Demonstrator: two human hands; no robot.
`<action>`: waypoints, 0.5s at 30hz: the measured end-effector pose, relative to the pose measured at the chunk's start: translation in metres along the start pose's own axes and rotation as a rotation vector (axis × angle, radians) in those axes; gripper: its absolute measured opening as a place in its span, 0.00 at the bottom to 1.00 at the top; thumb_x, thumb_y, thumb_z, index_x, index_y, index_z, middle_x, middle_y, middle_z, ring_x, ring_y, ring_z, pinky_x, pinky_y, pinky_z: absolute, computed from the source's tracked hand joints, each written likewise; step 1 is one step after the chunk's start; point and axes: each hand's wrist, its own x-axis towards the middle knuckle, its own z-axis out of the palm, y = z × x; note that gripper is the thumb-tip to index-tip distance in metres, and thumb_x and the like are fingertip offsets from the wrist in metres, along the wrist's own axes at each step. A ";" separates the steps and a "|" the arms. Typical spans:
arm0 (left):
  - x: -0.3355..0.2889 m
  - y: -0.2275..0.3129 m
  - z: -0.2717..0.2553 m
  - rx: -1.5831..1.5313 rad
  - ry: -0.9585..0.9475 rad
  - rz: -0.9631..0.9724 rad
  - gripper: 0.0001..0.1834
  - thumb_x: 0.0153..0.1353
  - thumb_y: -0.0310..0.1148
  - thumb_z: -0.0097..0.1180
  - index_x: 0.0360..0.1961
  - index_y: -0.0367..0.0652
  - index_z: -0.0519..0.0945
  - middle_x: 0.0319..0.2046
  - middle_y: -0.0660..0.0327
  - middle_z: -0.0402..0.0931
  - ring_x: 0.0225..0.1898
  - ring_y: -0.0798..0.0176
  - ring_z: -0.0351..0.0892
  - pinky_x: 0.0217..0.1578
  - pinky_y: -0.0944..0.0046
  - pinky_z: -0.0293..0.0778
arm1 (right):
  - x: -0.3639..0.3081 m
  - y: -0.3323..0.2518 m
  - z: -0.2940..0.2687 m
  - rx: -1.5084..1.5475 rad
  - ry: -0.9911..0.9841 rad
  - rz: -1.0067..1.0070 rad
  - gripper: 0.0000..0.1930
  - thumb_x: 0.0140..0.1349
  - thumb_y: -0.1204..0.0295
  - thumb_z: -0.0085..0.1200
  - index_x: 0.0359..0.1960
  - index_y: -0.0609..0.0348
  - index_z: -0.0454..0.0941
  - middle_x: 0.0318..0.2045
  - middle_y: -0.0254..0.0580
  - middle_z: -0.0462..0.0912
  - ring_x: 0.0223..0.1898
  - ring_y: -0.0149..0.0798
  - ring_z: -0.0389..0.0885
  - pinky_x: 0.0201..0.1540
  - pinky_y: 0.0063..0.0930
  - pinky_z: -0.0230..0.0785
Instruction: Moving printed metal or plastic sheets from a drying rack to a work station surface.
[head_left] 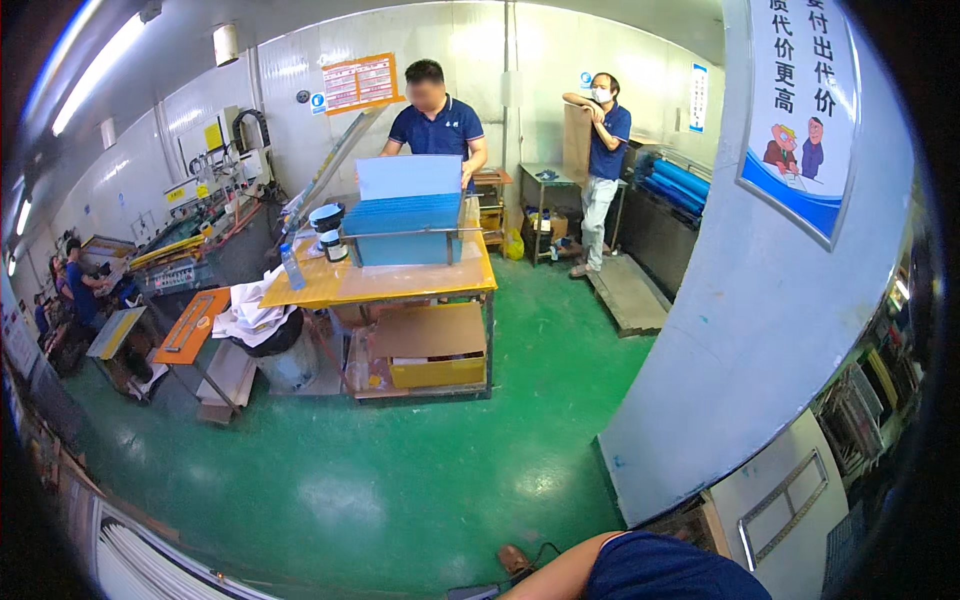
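Note:
Neither of my hands shows in the head view. At the lower edge a bare arm (562,574) comes out of a dark blue sleeve (665,572); its hand lies outside the picture. A brown shoe (515,560) and a dark cable are beside this arm. Across the room, a co-worker (432,122) stands behind a yellow-topped table (400,285). This person's hands are at a pale blue sheet (410,180), upright above a rack of blue sheets (405,225). A clear bottle (292,266) and dark tubs (328,225) stand on the table's left side.
A masked person (605,140) leans on a brown board (577,143) at the back. A broad white pillar (745,290) rises on the right. White cloths (250,310) cover a bin left of the table. Machines (200,240) line the left, above green floor (340,470).

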 end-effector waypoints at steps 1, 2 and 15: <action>0.000 -0.004 0.002 0.007 0.003 -0.006 0.19 0.59 0.26 0.54 0.50 0.27 0.73 0.47 0.38 0.73 0.49 0.34 0.72 0.51 0.40 0.69 | 0.001 0.001 0.000 -0.003 0.007 -0.001 0.18 0.62 0.64 0.54 0.51 0.58 0.77 0.52 0.49 0.77 0.57 0.55 0.71 0.57 0.51 0.66; -0.001 -0.010 0.006 -0.028 0.017 0.013 0.19 0.59 0.26 0.54 0.50 0.27 0.73 0.47 0.38 0.73 0.49 0.34 0.72 0.51 0.40 0.69 | 0.002 0.002 0.001 -0.005 0.013 -0.002 0.18 0.62 0.63 0.54 0.50 0.58 0.77 0.52 0.49 0.77 0.57 0.55 0.71 0.57 0.51 0.66; -0.002 -0.012 0.005 -0.041 0.061 -0.006 0.19 0.58 0.26 0.56 0.50 0.28 0.74 0.46 0.39 0.74 0.49 0.34 0.72 0.51 0.41 0.69 | 0.002 -0.002 0.003 0.002 0.040 0.049 0.18 0.62 0.63 0.53 0.52 0.57 0.76 0.52 0.49 0.77 0.57 0.55 0.71 0.58 0.52 0.65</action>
